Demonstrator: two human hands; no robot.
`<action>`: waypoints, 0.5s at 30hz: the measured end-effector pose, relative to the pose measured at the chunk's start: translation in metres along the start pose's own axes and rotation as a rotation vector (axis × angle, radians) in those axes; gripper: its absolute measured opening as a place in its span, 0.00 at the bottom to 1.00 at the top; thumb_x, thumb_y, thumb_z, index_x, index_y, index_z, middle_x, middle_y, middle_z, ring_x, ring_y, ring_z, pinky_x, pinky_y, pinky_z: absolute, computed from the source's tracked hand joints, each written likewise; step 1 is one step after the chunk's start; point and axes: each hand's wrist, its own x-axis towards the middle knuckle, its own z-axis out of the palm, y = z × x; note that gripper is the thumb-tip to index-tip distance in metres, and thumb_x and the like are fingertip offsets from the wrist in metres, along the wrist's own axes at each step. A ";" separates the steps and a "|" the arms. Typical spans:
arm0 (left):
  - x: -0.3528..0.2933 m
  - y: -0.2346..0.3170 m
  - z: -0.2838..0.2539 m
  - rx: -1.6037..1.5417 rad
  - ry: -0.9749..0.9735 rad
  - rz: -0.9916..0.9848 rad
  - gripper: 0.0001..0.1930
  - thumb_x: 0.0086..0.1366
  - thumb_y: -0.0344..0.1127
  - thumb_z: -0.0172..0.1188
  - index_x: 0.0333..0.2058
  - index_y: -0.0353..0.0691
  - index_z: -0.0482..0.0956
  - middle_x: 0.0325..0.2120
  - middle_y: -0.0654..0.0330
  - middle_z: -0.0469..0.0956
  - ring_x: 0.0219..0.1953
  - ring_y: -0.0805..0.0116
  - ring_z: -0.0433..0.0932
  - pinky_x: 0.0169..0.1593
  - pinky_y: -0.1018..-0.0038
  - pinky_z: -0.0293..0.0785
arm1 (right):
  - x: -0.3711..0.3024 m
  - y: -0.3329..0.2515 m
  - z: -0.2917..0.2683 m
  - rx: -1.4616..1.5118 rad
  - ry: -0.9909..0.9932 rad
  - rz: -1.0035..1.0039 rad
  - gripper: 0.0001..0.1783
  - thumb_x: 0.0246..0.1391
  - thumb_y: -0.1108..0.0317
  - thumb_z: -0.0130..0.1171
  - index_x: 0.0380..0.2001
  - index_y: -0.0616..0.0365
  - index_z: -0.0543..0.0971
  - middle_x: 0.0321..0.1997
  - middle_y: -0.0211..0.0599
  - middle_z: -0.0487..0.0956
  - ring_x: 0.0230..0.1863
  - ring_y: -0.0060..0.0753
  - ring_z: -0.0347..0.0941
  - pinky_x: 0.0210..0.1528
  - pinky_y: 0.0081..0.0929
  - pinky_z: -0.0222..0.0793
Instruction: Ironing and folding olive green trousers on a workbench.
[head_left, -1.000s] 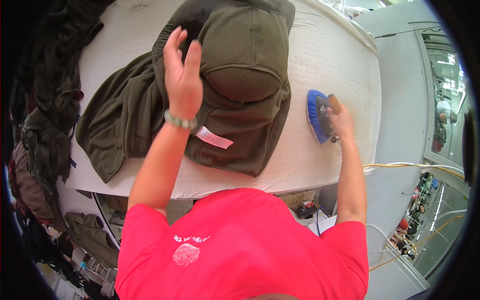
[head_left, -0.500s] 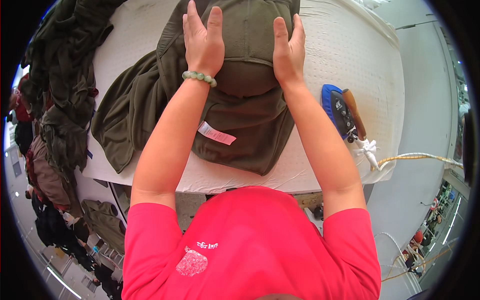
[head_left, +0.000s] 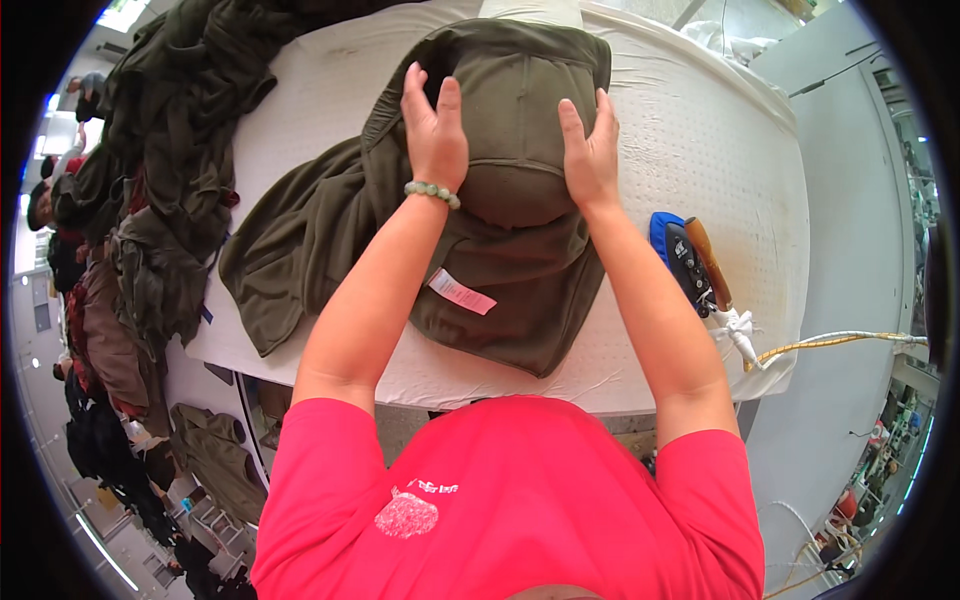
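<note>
Head view, garment: a dark olive garment (head_left: 510, 310) lies on the white padded table (head_left: 710, 150), in front of the person, its lower edge near the table's near edge.
Hood: the rounded hood (head_left: 515, 115) sits at the upper part of the garment, a seam running down its middle.
Left hand (head_left: 436, 140): released, fingers straight and thumb raised, at the left side of the hood; whether the palm presses the cloth, I cannot tell.
Right hand (head_left: 592, 160): also released, fingers extended, at the right side of the hood, facing the other hand; contact is equally unclear.
Bracelet (head_left: 433, 192): pale green beads around the left wrist.
Tag (head_left: 462, 292): a pink and white strip on the garment, below the hood.
Iron (head_left: 688, 270): rests on the table right of the garment, with a blue edge and a brown handle; white cloth (head_left: 738, 328) is tied at its near end.
Clothes pile (head_left: 170, 200): dark, heaped along the table's left side.
</note>
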 end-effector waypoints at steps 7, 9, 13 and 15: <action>-0.072 -0.053 -0.107 0.597 0.094 -0.008 0.41 0.57 0.46 0.72 0.63 0.32 0.63 0.56 0.42 0.69 0.61 0.42 0.66 0.65 0.54 0.62 | -0.074 0.052 -0.173 -1.060 0.043 -0.269 0.44 0.63 0.45 0.59 0.69 0.66 0.60 0.73 0.55 0.62 0.75 0.56 0.53 0.75 0.46 0.48; -0.086 -0.061 -0.110 0.759 -0.045 -0.229 0.38 0.54 0.46 0.74 0.58 0.34 0.67 0.52 0.45 0.71 0.57 0.43 0.70 0.62 0.55 0.67 | -0.088 0.070 -0.191 -1.201 0.060 -0.190 0.43 0.62 0.46 0.60 0.69 0.65 0.61 0.72 0.54 0.63 0.75 0.56 0.54 0.75 0.47 0.49; -0.079 -0.079 -0.110 0.885 -0.082 -0.257 0.32 0.55 0.45 0.72 0.53 0.35 0.71 0.50 0.45 0.73 0.53 0.43 0.74 0.56 0.57 0.72 | -0.092 0.071 -0.189 -1.240 0.044 -0.222 0.46 0.61 0.46 0.62 0.70 0.66 0.59 0.71 0.56 0.64 0.74 0.56 0.55 0.74 0.46 0.51; -0.070 -0.091 -0.122 0.873 -0.084 -0.231 0.29 0.56 0.44 0.69 0.52 0.35 0.72 0.49 0.44 0.74 0.52 0.41 0.75 0.55 0.56 0.73 | -0.074 0.063 -0.171 -1.061 0.020 -0.060 0.50 0.59 0.44 0.63 0.71 0.67 0.56 0.72 0.58 0.63 0.74 0.56 0.56 0.73 0.45 0.53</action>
